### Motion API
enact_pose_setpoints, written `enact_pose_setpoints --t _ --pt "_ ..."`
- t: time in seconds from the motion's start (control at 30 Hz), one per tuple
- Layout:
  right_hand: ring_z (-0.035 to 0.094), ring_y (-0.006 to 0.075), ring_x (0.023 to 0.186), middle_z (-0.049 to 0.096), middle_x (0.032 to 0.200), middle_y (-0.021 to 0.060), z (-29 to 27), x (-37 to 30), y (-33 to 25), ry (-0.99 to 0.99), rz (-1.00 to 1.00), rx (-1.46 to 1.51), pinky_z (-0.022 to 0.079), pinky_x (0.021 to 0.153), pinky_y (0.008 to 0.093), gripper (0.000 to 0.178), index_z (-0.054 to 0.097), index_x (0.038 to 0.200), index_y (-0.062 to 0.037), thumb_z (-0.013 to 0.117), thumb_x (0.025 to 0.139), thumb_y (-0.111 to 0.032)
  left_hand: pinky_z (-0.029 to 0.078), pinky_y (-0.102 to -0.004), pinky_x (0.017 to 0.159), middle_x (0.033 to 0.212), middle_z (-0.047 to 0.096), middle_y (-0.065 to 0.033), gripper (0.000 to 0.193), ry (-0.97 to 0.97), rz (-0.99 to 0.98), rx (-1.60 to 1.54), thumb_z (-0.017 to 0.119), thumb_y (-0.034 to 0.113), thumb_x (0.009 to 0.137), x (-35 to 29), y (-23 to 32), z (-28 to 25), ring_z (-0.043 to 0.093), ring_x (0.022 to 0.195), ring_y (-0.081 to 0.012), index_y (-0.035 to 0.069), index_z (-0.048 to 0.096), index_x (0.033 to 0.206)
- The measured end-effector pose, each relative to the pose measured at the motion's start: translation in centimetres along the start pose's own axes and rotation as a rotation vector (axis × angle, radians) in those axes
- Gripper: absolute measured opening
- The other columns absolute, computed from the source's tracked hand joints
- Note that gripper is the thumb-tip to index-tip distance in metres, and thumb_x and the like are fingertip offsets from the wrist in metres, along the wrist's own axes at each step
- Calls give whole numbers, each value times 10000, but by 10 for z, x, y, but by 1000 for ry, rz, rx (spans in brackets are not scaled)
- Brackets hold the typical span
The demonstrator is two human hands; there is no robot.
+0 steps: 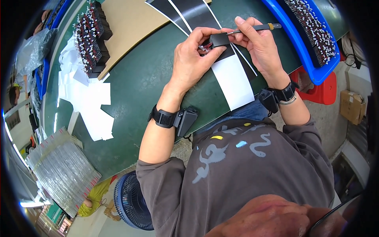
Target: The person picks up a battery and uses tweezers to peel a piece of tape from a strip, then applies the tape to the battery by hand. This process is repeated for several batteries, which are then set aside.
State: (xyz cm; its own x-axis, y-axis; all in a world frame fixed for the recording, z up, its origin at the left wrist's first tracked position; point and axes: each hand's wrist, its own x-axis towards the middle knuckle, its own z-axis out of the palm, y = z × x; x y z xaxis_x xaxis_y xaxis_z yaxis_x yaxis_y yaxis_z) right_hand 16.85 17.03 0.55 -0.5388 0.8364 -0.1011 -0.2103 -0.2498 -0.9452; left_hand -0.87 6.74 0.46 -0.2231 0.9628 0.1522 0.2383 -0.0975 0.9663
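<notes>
My left hand [191, 57] is closed around a small black box-shaped part [219, 40], thumb on its near side and fingers on the far side. Thin red and dark wires [205, 47] stick out of the part toward my palm. In my right hand [260, 45] is a pair of dark tweezers [256, 27], pinched between thumb and fingers. Their tip reaches the right edge of the black part; whether it grips anything there is too small to tell. Beneath both hands lies a white-backed sheet [233, 81] with black strip material at its far end.
Rows of wired black parts stand on a brown board [130, 23] at left and in a blue tray [298, 43] at right. White paper scraps [89, 102] and a stack of clear plastic sleeves [63, 170] lie left. A red stool [316, 87] and blue fan [132, 201] flank me.
</notes>
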Motion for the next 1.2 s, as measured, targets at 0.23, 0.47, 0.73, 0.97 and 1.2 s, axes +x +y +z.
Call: enact_pose_setpoints --t 0.23,0.47,0.73,0.97,1.2 --pt "720 198 1029 615 782 15 7 -1 -3 15 5 -21 577 879 273 289 563 779 -100 661 1008 -245 575 -269 814 1050 743 -86 364 -22 -17 -21 791 85 839 0 2 -1 721 982 -165 31 646 1168" --pt "732 161 934 677 811 34 1 0 3 -32 -51 -3 586 845 253 267 588 855 -90 678 996 -298 558 -248 866 1119 709 -64 395 -65 -48 21 779 41 865 0 2 -2 671 1021 -111 -7 617 1222" --pt "716 221 1059 611 752 5 6 -2 -3 -48 -27 48 581 873 259 284 557 785 -111 617 1033 -235 576 -288 761 985 761 -90 360 18 20 62 810 135 819 0 -2 0 741 871 -178 51 663 1137" --pt "723 228 1053 664 812 38 6 -3 -3 -42 -45 1 573 886 279 275 564 810 -107 637 1022 -265 571 -288 737 940 756 -85 348 19 44 90 818 145 809 -1 0 0 733 814 -174 59 671 1112" --pt "701 229 1106 626 771 11 5 -2 -2 -109 -50 146 549 916 272 272 565 804 -112 625 1029 -252 566 -284 723 903 746 -76 350 30 65 107 824 158 805 0 -1 1 721 782 -165 65 674 1107"
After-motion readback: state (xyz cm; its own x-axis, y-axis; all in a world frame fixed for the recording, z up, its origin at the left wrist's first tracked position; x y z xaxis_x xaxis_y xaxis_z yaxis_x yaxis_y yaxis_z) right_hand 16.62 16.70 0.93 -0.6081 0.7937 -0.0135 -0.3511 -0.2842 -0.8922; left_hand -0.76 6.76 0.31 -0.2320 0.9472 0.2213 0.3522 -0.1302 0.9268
